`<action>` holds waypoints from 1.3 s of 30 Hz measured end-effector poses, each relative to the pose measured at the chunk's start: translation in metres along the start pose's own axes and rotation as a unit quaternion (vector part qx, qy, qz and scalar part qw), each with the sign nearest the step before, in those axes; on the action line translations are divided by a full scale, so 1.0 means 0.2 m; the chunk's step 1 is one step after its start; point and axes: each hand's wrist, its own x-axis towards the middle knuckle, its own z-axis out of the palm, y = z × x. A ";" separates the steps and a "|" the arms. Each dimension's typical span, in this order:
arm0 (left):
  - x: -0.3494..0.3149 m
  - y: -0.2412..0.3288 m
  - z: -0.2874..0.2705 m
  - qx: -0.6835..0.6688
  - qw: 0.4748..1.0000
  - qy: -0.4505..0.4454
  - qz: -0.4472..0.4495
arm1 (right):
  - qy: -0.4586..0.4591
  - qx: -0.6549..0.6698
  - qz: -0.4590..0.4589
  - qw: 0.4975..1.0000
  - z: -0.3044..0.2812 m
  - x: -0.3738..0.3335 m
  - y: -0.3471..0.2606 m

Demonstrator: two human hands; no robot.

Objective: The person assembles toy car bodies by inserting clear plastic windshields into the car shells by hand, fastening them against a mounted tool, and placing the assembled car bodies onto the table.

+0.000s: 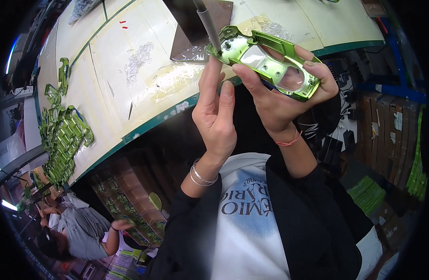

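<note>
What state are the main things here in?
Green toy car shell: hollow side up, held
Right hand: closed on the shell
Left hand: open, fingertips by the shell's end
Grey rod: pointing down, tip at the shell
Green shells: heaped
Clear plastic bits: scattered loose

R hand (284, 105) grips the green shell (273, 70) nr the tabletop's (102, 102) near edge. L hand (213, 119), w/ fingers stretched, reaches to shell's end, nr the rod (207, 23) tip. Pile (65, 140) of green shells lies at tabletop's left near corner; clear bits (137, 60) lie btw. pile and brown plate (224, 14).
</note>
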 end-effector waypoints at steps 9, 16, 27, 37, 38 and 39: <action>0.01 -0.02 -0.01 0.027 0.999 -0.003 0.020 | 0.000 0.017 -0.007 1.000 0.01 -0.01 0.01; 0.00 0.00 0.00 0.027 0.999 -0.007 0.021 | -0.005 0.002 0.003 1.000 -0.01 0.00 -0.02; 0.01 -0.02 -0.01 0.047 0.998 -0.018 0.032 | -0.004 0.019 0.026 0.999 -0.01 -0.01 -0.01; 0.01 -0.03 0.00 0.047 0.998 -0.018 0.033 | -0.002 0.034 0.022 0.999 -0.01 -0.01 0.01; 0.01 -0.03 0.00 0.042 0.998 -0.016 0.031 | -0.002 0.034 0.023 0.999 -0.01 -0.01 0.01; 0.01 -0.03 0.00 0.043 0.998 -0.016 0.031 | -0.003 0.030 0.024 0.999 -0.01 -0.01 0.02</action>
